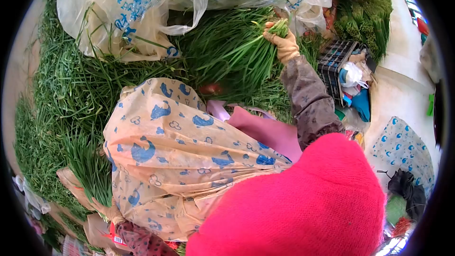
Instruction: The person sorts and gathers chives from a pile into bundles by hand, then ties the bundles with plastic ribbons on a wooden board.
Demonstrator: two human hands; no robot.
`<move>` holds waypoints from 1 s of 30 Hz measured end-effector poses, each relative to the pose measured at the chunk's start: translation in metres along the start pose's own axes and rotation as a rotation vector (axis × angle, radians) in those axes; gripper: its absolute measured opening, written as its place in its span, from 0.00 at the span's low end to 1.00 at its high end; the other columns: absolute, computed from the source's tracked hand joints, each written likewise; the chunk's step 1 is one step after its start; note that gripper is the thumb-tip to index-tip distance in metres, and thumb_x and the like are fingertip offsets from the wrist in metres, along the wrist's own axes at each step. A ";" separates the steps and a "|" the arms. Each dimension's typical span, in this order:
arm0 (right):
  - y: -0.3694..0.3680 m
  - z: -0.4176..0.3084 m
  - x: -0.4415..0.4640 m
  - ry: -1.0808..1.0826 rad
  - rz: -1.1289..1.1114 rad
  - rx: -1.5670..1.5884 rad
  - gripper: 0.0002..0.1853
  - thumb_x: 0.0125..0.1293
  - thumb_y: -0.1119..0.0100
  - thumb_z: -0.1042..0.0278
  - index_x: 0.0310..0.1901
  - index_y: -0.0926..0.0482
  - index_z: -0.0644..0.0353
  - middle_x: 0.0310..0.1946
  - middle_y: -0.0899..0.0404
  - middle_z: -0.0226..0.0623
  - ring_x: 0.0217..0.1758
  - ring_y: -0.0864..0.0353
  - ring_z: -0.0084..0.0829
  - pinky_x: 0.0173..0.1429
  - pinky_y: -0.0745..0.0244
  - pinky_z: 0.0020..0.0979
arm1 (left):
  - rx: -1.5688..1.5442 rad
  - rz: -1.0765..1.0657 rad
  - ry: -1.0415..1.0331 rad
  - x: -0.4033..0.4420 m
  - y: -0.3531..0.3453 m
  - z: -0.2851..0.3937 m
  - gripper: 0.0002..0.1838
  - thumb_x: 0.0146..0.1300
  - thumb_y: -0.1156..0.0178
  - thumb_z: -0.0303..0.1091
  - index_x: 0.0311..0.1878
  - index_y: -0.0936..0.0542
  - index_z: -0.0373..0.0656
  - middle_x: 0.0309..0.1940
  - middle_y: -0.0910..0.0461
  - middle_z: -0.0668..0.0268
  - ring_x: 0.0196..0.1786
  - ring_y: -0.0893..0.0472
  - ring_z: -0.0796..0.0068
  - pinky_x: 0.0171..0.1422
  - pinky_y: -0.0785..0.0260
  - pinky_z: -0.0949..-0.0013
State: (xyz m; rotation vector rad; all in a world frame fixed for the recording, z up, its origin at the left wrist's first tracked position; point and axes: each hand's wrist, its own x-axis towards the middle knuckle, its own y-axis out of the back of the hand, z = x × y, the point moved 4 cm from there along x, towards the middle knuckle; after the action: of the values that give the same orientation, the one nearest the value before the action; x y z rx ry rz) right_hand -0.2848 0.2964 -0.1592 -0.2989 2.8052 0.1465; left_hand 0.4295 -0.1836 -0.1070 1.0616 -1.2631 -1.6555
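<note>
My right hand (284,45), in a tan glove, is closed round the pale ends of a bunch of green chives (253,59). Their long leaves hang down to the left over more chives. At the lower left, my gloved left hand (110,212) is partly hidden by my apron. Its fingers close on the lower end of another bunch of chives (87,173), whose leaves point up and left. Across my lap spreads a cream apron (166,147) with blue whale prints. Bright pink knitwear (303,199) fills the lower right.
A large heap of loose chives (61,99) lies on the left. Clear plastic bags (128,14) with blue writing cover the top. At right are a black crate (337,61) with odds and ends, tied green bundles (367,19) and a blue-patterned cloth (405,149).
</note>
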 end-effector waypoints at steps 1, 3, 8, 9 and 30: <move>0.007 0.003 0.006 0.015 0.000 0.008 0.19 0.50 0.28 0.80 0.46 0.20 0.61 0.36 0.18 0.30 0.40 0.20 0.24 0.51 0.24 0.27 | -0.001 -0.021 0.060 0.000 -0.002 -0.003 0.54 0.43 0.25 0.32 0.75 0.44 0.52 0.75 0.52 0.53 0.76 0.51 0.51 0.78 0.57 0.52; 0.030 0.023 0.020 -0.159 0.221 -0.233 0.22 0.48 0.26 0.78 0.47 0.20 0.61 0.37 0.17 0.31 0.40 0.19 0.25 0.51 0.24 0.28 | 0.029 -0.025 0.102 0.003 -0.005 -0.006 0.52 0.45 0.26 0.32 0.75 0.44 0.55 0.75 0.52 0.53 0.76 0.50 0.51 0.78 0.56 0.53; -0.006 -0.049 -0.014 -0.053 -0.112 0.166 0.12 0.55 0.34 0.82 0.41 0.20 0.63 0.36 0.17 0.34 0.38 0.18 0.28 0.42 0.19 0.28 | 0.001 -0.064 0.175 -0.006 0.000 -0.004 0.48 0.51 0.28 0.36 0.74 0.43 0.55 0.75 0.53 0.53 0.75 0.48 0.51 0.77 0.53 0.54; 0.004 -0.039 -0.003 -0.050 -0.097 0.169 0.12 0.55 0.34 0.82 0.41 0.20 0.63 0.36 0.17 0.34 0.38 0.18 0.28 0.42 0.19 0.28 | -0.040 -0.065 0.185 -0.003 -0.003 -0.003 0.47 0.52 0.29 0.36 0.74 0.43 0.54 0.75 0.53 0.52 0.75 0.48 0.51 0.76 0.53 0.54; -0.238 -0.217 -0.189 1.232 -1.069 -0.265 0.14 0.47 0.30 0.68 0.36 0.21 0.56 0.39 0.18 0.37 0.42 0.17 0.39 0.48 0.22 0.38 | -1.930 -1.707 0.026 -0.122 0.025 0.426 0.52 0.53 0.32 0.59 0.73 0.47 0.42 0.67 0.37 0.48 0.66 0.31 0.54 0.66 0.32 0.52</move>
State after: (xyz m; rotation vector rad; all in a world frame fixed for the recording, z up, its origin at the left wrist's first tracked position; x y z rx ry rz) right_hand -0.1217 0.0715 0.0903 -2.5756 3.0662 0.0787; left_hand 0.0763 0.0612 0.0027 0.4953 1.8857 -2.4640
